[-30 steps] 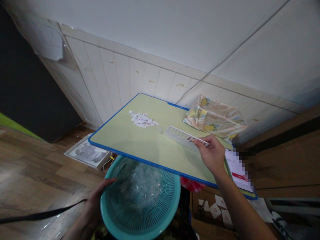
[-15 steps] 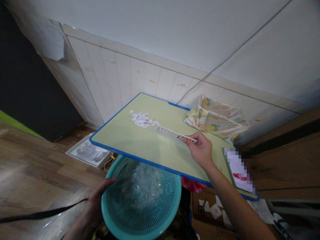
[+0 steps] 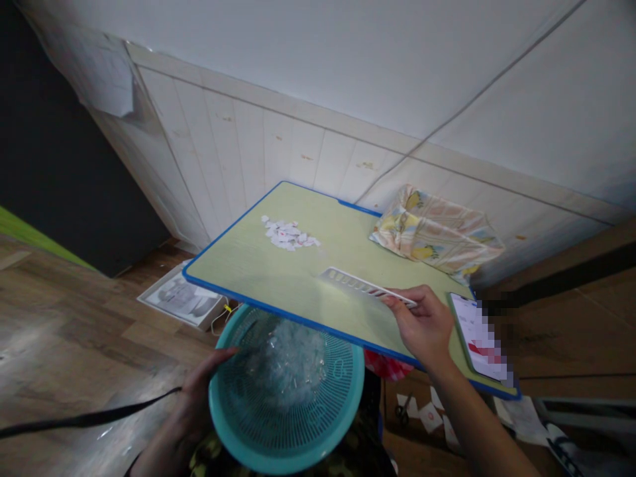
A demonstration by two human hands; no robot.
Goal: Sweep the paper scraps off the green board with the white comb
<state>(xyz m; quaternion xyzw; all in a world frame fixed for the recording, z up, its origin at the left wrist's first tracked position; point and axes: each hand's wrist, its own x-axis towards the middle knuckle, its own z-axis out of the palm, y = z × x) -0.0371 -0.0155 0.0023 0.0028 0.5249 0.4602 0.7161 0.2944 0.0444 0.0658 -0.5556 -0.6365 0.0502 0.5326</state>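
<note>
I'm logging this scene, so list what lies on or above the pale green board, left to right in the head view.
Pile of white paper pieces → white slotted strip → right hand gripping that strip → phone.

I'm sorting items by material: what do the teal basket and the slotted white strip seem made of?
Teal basket: most likely moulded plastic with a slight sheen, given its even colour, fine slots and smooth rounded rim.

Slotted white strip: probably thin plastic, smooth; the regular cut-outs suggest moulding, but coated metal remains possible.
</note>
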